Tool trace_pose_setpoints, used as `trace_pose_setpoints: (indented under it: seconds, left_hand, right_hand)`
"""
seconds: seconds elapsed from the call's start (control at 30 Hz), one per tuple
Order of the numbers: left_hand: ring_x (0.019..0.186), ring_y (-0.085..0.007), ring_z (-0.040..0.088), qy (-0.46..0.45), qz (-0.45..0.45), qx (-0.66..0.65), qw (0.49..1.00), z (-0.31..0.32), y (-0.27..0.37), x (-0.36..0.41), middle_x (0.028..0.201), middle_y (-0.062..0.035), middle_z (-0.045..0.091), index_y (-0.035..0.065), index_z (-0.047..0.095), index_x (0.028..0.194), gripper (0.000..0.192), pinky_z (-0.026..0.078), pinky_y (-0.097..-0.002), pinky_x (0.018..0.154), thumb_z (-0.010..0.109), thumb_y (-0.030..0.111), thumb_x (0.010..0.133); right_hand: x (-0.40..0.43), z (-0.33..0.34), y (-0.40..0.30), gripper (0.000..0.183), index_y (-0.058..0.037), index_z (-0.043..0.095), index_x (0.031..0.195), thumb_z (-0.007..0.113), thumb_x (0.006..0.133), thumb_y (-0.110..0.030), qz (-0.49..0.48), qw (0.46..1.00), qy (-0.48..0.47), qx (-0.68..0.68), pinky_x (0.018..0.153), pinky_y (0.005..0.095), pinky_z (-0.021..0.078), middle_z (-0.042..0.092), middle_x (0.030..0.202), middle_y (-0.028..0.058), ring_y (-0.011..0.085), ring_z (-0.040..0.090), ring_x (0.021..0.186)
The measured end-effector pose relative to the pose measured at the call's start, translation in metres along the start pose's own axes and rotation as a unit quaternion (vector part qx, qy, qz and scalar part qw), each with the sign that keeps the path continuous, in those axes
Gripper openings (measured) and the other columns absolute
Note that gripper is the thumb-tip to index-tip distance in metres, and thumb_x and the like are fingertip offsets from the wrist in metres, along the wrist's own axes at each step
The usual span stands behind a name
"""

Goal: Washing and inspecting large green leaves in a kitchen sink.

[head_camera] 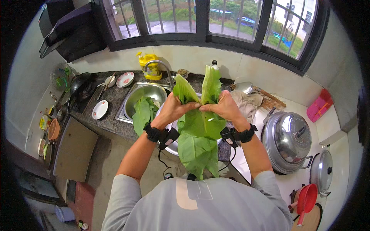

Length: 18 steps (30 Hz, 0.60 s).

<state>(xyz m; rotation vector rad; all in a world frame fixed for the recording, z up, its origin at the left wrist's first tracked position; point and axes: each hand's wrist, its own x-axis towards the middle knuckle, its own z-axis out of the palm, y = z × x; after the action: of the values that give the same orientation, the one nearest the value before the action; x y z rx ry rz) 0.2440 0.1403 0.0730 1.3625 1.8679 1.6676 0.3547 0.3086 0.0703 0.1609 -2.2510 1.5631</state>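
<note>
Both my hands grip a bunch of large leafy greens (199, 150), thumbs meeting at its middle. My left hand (182, 108) holds the left side and my right hand (222, 108) the right. Pale stem ends stick up apart above my fists, while the broad leaves hang down towards my shirt. Behind the leaves, a metal basin (172, 145) is mostly hidden. More green leaves (142, 114) lie over the edge of a steel bowl (150, 89) in the sink (120, 116), left of my hands. A curved faucet (157, 61) rises behind.
A yellow jug (151, 68) stands behind the sink. Plates (100, 110), a spoon and a dark wok (82, 83) are at the left. To the right are a cloth (245, 102), a large lidded steel pot (289, 138), another lidded pot (322, 171) and a red dipper (307, 199).
</note>
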Motion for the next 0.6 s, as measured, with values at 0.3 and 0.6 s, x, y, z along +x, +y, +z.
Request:
trace_pose_setpoints:
  seconds: [0.3, 0.6]
  left_hand:
    - [0.078, -0.0094, 0.057, -0.003, -0.057, -0.137, 0.989, -0.001, 0.003, 0.001, 0.089, -0.0045, 0.063, 0.0003, 0.058, 0.098, 0.032, 0.048, -0.0260, 0.069, 0.074, 0.011, 0.073]
    - [0.069, -0.0055, 0.057, 0.016, -0.013, -0.003, 1.000, 0.010, 0.001, -0.009, 0.079, -0.0013, 0.066, 0.0009, 0.065, 0.092, 0.027, 0.048, -0.0245, 0.062, 0.075, 0.015, 0.071]
  right_hand:
    - [0.005, -0.006, 0.007, 0.025, 0.0011, 0.065, 0.081, 0.077, 0.069, -0.017, 0.027, 0.998, 0.040, 0.039, 0.057, 0.0245, 0.0448, 0.064, 0.073, 0.0007, 0.0053, 0.054, 0.063]
    - [-0.003, 0.002, -0.011, 0.023, 0.0026, 0.064, 0.084, 0.073, 0.073, -0.015, 0.011, 0.999, 0.024, 0.023, 0.060, 0.0252, 0.0473, 0.067, 0.075, 0.0048, 0.0079, 0.058, 0.067]
